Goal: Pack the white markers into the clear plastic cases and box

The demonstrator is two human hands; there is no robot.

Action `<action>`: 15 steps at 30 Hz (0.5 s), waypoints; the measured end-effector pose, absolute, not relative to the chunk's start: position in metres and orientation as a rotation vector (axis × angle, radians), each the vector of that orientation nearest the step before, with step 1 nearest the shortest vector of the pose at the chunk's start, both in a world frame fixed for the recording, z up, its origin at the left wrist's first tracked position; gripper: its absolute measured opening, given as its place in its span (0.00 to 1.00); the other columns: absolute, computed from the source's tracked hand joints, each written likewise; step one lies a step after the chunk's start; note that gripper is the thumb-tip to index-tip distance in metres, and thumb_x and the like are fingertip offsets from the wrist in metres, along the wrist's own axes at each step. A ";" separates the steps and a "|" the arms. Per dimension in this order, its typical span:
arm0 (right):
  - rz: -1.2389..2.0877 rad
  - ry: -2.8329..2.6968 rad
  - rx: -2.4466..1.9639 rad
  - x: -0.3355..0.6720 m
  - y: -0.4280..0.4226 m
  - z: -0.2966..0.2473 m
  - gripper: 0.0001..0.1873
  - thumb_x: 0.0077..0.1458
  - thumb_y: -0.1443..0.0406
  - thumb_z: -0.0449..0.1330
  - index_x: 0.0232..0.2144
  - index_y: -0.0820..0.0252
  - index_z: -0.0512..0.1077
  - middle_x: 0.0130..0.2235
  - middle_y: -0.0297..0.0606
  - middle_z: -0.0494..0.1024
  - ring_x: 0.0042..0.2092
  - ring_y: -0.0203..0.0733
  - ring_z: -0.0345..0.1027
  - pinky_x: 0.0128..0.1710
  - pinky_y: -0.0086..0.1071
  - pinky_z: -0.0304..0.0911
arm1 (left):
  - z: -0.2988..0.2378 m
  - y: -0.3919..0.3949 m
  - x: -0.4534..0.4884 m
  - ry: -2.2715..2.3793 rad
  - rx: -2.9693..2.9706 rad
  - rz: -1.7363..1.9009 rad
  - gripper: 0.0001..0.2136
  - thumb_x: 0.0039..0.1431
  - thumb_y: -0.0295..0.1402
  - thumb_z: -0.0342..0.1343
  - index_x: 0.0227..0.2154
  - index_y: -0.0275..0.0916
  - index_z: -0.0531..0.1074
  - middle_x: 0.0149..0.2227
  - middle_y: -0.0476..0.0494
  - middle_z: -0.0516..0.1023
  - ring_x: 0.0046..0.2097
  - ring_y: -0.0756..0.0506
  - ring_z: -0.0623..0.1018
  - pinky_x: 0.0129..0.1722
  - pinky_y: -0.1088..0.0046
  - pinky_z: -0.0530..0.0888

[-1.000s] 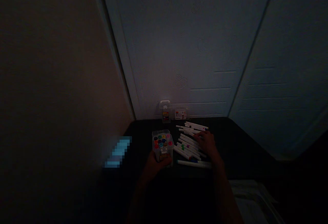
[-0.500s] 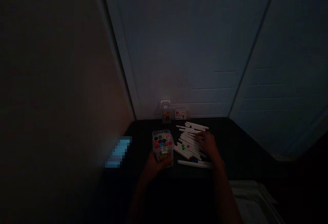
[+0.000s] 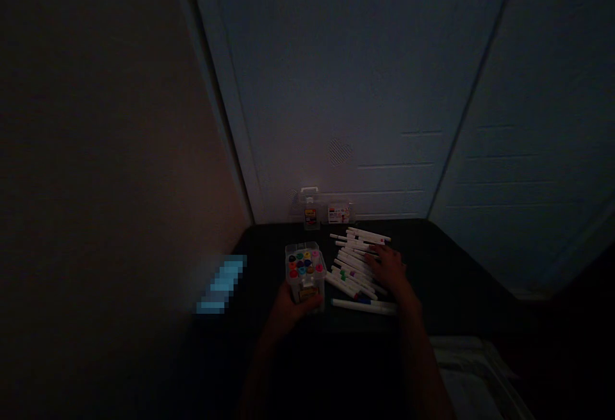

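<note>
The scene is very dark. A clear plastic box stands on the dark table with several markers upright in it, their coloured caps showing. My left hand is wrapped round the box's near side. To the right lies a loose pile of white markers. My right hand rests on the right part of the pile, fingers curled over the markers; whether they grip one is too dim to see.
A clear lid with a handle and a small labelled pack lean at the wall behind the box. A pale blurred patch lies at the table's left edge. White cloth shows at the lower right.
My right hand has shifted slightly over the marker pile. The box and my left hand have stayed in place.
</note>
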State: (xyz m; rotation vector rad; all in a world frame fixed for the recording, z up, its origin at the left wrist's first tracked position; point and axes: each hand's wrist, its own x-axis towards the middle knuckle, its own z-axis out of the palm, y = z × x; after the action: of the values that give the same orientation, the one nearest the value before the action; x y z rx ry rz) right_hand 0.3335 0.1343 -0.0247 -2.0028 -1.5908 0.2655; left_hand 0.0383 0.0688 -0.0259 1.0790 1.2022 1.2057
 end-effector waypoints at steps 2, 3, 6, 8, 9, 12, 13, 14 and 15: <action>0.286 -1.589 -1.987 0.339 0.134 -0.024 0.21 0.66 0.56 0.56 0.57 0.53 0.78 0.64 0.47 0.74 0.63 0.63 0.64 0.58 0.55 0.62 | -0.025 0.069 0.039 1.196 1.088 1.197 0.36 0.32 0.41 0.81 0.47 0.36 0.77 0.46 0.35 0.86 0.49 0.32 0.85 0.50 0.55 0.82; 0.296 -1.586 -1.976 0.342 0.134 -0.024 0.21 0.67 0.57 0.56 0.56 0.53 0.78 0.62 0.47 0.75 0.62 0.63 0.65 0.58 0.55 0.63 | -0.024 0.069 0.040 1.199 1.090 1.196 0.36 0.31 0.41 0.81 0.46 0.36 0.77 0.46 0.35 0.86 0.48 0.31 0.85 0.50 0.55 0.82; 0.312 -1.580 -1.923 0.351 0.133 -0.024 0.19 0.66 0.59 0.55 0.52 0.55 0.80 0.57 0.46 0.80 0.58 0.56 0.71 0.57 0.47 0.65 | -0.020 0.068 0.041 1.192 1.112 1.194 0.34 0.31 0.40 0.81 0.45 0.37 0.78 0.45 0.36 0.87 0.48 0.32 0.85 0.50 0.56 0.82; 0.308 -1.571 -1.876 0.357 0.134 -0.025 0.18 0.66 0.61 0.55 0.52 0.57 0.80 0.55 0.46 0.81 0.56 0.51 0.74 0.57 0.41 0.66 | -0.017 0.066 0.041 1.197 1.119 1.191 0.33 0.33 0.40 0.81 0.45 0.37 0.78 0.45 0.37 0.87 0.48 0.33 0.85 0.50 0.57 0.82; 0.302 -1.560 -1.859 0.360 0.134 -0.025 0.19 0.66 0.62 0.55 0.52 0.58 0.80 0.54 0.46 0.82 0.55 0.49 0.75 0.57 0.39 0.66 | -0.016 0.066 0.041 1.198 1.121 1.191 0.32 0.33 0.39 0.81 0.45 0.38 0.78 0.45 0.38 0.87 0.47 0.33 0.86 0.49 0.57 0.82; 0.273 -1.504 -1.849 0.370 0.135 -0.027 0.20 0.66 0.63 0.52 0.53 0.61 0.78 0.54 0.48 0.81 0.55 0.48 0.75 0.57 0.38 0.66 | -0.016 0.067 0.040 1.223 1.096 1.200 0.33 0.31 0.37 0.81 0.44 0.38 0.78 0.44 0.37 0.87 0.46 0.33 0.86 0.49 0.57 0.82; 0.264 -1.482 -1.856 0.374 0.135 -0.028 0.20 0.66 0.64 0.51 0.53 0.62 0.78 0.53 0.49 0.81 0.54 0.48 0.75 0.57 0.39 0.66 | -0.017 0.067 0.039 1.232 1.089 1.202 0.34 0.30 0.37 0.82 0.44 0.37 0.78 0.44 0.37 0.87 0.46 0.33 0.86 0.48 0.57 0.82; 0.257 -1.464 -1.864 0.377 0.135 -0.030 0.21 0.66 0.64 0.51 0.53 0.62 0.77 0.53 0.49 0.81 0.54 0.48 0.75 0.57 0.39 0.66 | -0.018 0.068 0.039 1.237 1.089 1.203 0.34 0.30 0.37 0.82 0.45 0.37 0.78 0.44 0.36 0.87 0.46 0.32 0.86 0.48 0.57 0.82; 0.252 -1.448 -1.872 0.379 0.136 -0.032 0.21 0.66 0.64 0.50 0.54 0.63 0.77 0.53 0.50 0.81 0.54 0.49 0.75 0.57 0.39 0.67 | -0.019 0.068 0.039 1.240 1.093 1.205 0.34 0.30 0.38 0.82 0.45 0.37 0.78 0.44 0.36 0.87 0.46 0.32 0.86 0.47 0.57 0.82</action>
State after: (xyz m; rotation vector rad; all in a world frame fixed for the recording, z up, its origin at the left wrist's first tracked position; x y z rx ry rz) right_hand 0.3790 0.1356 -0.0320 -1.8717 -1.4484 0.2524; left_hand 0.0391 0.0685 -0.0193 1.0925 1.2399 1.2053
